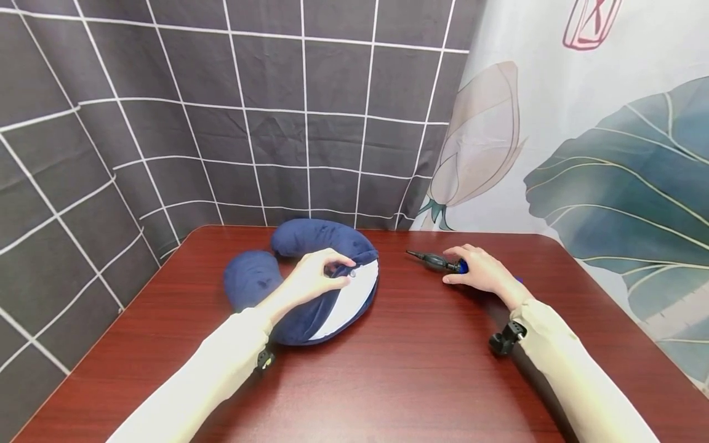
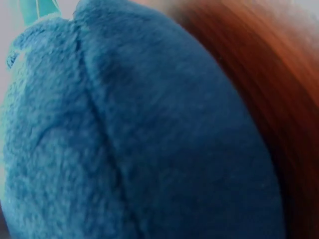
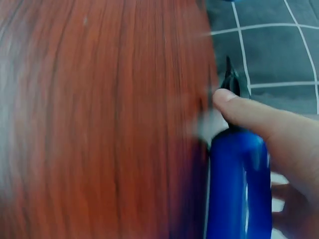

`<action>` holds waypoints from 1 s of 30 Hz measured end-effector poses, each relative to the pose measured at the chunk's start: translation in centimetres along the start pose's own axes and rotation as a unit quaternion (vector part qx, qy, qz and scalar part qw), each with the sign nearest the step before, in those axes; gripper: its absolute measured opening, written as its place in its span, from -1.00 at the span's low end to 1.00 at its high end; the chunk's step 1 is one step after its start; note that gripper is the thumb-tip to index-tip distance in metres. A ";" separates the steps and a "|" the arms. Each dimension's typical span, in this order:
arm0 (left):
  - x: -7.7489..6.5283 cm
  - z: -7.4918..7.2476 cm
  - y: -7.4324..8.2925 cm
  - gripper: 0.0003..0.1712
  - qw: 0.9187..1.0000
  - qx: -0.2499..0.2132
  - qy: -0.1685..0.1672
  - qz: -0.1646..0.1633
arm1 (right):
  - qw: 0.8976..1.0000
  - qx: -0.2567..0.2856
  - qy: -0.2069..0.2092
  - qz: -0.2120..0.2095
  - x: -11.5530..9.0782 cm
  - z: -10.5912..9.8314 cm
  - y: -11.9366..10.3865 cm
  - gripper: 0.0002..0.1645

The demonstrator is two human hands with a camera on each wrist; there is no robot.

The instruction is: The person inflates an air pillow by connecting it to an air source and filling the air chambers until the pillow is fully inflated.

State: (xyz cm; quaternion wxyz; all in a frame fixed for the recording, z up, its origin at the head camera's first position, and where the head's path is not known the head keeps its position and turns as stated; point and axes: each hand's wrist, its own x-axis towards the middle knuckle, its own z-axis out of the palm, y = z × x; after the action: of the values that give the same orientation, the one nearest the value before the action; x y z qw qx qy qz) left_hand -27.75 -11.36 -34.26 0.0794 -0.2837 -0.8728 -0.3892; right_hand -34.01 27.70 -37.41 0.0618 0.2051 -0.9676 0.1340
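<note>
A navy U-shaped neck pillow (image 1: 252, 277) lies on the table, its cover gaping to show a white inside (image 1: 351, 295). With thumb and forefinger my left hand (image 1: 310, 277) pinches the cover's edge beside a small round snap. Only the plush seam and curve of the pillow (image 2: 149, 129) fill the left wrist view; the hand is out of it. My right hand (image 1: 482, 267) holds a blue cylinder (image 3: 237, 184) with a black bulb and thin nozzle (image 1: 434, 261) in front. Its thumb lies along the black part, and the palm hides much of the blue body.
The reddish-brown wooden table (image 1: 399, 363) ends at the back against a dark grey curtain (image 1: 266, 135) with white grid lines. To the right hangs a pale curtain (image 1: 543, 129) printed with a flower and leaves. Each wrist carries a small black camera (image 1: 506, 338).
</note>
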 end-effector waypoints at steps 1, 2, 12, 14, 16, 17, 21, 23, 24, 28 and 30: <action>-0.1 0.0 0.0 -0.67 1.000 -0.004 0.001 -0.001 | 1.000 0.005 0.014 -0.008 0.2 0.1 -0.4 -0.25; -0.2 0.1 -0.2 -0.67 1.000 -0.006 0.003 -0.001 | 0.999 0.012 0.030 -0.017 0.4 0.1 -0.8 -0.29; -0.6 0.3 -0.4 -0.67 0.999 -0.012 0.031 0.005 | 0.977 0.112 0.124 -0.133 3.0 0.2 -8.6 -0.61; -0.6 0.4 -0.4 -0.67 0.999 -0.014 0.032 0.006 | 0.971 0.138 0.124 -0.150 3.3 0.4 -9.9 -0.65; -0.6 0.4 -0.4 -0.66 0.999 -0.014 0.032 0.005 | 0.965 0.166 0.118 -0.163 3.5 0.6 -11.0 -0.69; -0.6 0.4 -0.4 -0.66 0.999 -0.012 0.032 0.005 | 0.963 0.176 0.115 -0.171 3.6 0.7 -11.6 -0.71; -0.5 0.4 -0.5 -0.66 0.999 -0.003 0.041 -0.001 | 0.951 0.207 0.104 -0.205 4.0 1.0 -13.2 -0.78; -0.6 0.4 -0.5 -0.66 0.999 0.000 0.045 -0.003 | 0.946 0.216 0.103 -0.218 4.2 1.2 -13.8 -0.82; -0.6 0.3 -0.4 -0.66 0.999 0.000 0.046 -0.005 | 0.944 0.220 0.102 -0.224 4.3 1.3 -14.1 -0.83; -0.6 0.3 -0.2 -0.66 0.999 0.003 0.049 -0.014 | 0.939 0.242 0.090 -0.226 4.5 1.6 -14.7 -0.87; -0.6 0.2 -0.1 -0.66 0.998 0.006 0.051 -0.019 | 0.938 0.255 0.079 -0.220 4.5 1.7 -14.9 -0.88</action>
State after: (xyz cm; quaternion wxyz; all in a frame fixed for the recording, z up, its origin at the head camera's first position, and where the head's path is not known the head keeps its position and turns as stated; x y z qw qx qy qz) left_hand -27.27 -11.50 -34.69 0.1183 -0.2463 -0.8749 -0.3998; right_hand -32.10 12.37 -34.81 0.1116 0.4108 -0.8234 0.3753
